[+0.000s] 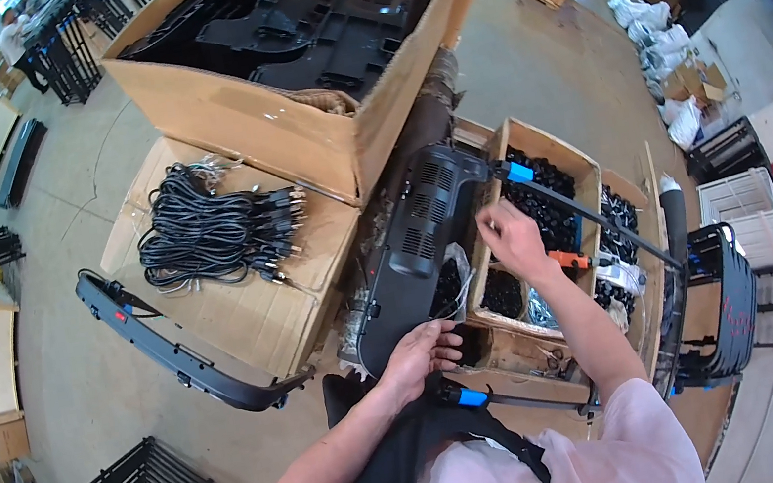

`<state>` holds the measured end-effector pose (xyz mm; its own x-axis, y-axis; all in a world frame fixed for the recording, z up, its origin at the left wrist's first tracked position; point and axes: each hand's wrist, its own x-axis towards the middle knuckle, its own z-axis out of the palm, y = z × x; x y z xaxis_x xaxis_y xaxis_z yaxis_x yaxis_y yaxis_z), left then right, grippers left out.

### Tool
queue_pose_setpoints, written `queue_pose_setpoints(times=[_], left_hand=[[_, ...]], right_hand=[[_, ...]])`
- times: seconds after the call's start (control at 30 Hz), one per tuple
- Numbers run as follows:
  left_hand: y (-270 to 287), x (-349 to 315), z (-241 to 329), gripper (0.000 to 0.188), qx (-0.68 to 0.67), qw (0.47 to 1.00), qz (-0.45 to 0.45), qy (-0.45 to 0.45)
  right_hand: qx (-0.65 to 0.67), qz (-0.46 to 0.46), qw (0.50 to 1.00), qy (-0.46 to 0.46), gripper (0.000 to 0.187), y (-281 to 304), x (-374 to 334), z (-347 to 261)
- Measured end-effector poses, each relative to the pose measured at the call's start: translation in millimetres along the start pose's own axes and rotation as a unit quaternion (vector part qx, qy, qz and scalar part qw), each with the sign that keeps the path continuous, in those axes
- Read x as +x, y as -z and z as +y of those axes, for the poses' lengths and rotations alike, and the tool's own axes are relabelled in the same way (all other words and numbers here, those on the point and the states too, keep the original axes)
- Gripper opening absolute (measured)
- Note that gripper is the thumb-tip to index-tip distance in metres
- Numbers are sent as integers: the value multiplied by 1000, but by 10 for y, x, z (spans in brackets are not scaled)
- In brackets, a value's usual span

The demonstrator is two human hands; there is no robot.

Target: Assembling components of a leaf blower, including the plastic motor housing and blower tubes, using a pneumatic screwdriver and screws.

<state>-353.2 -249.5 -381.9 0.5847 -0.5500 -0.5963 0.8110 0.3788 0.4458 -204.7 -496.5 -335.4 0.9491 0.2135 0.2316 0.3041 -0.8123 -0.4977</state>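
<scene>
My left hand is at the near end of a long black plastic housing with vent slots. Its thumb and fingers are pinched together on the end of a thin pale wire beside the housing. My right hand is raised over the housing's right side, near the parts box, with the fingers curled in; whatever they may hold is hidden. A black tubular frame with blue wraps runs around the housing's right side, and the blue wrap near my waist is on its near bar.
Wooden parts boxes with small black pieces stand right, with an orange-and-black power tool. At left, bundled black cables lie on a cardboard box, and a curved black part leans there. A large carton of black mouldings stands ahead.
</scene>
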Motion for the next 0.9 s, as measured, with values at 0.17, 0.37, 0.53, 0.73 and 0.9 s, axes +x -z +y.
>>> queue_pose_setpoints(times=[0.17,0.37,0.53,0.73,0.9], left_hand=[[-131,19,-100,36,3,1000,25,15],[-348,116,-324,36,26,999,24,16],[-566,187,-508,34,45,999,24,12],[-723,250,-612,36,55,998,34,6],[-849,421,-618,37,52,998,45,-7]], right_hand=[[-137,-212,962,-105,18,-308,-1204,1096],[-170,-267,942,-113,41,-736,-1484,1282],[-158,-293,935,-125,39,-820,-1501,1273],[-110,-363,920,-100,57,-705,-1516,1359],[-104,-338,930,-100,44,-831,-1498,1346]])
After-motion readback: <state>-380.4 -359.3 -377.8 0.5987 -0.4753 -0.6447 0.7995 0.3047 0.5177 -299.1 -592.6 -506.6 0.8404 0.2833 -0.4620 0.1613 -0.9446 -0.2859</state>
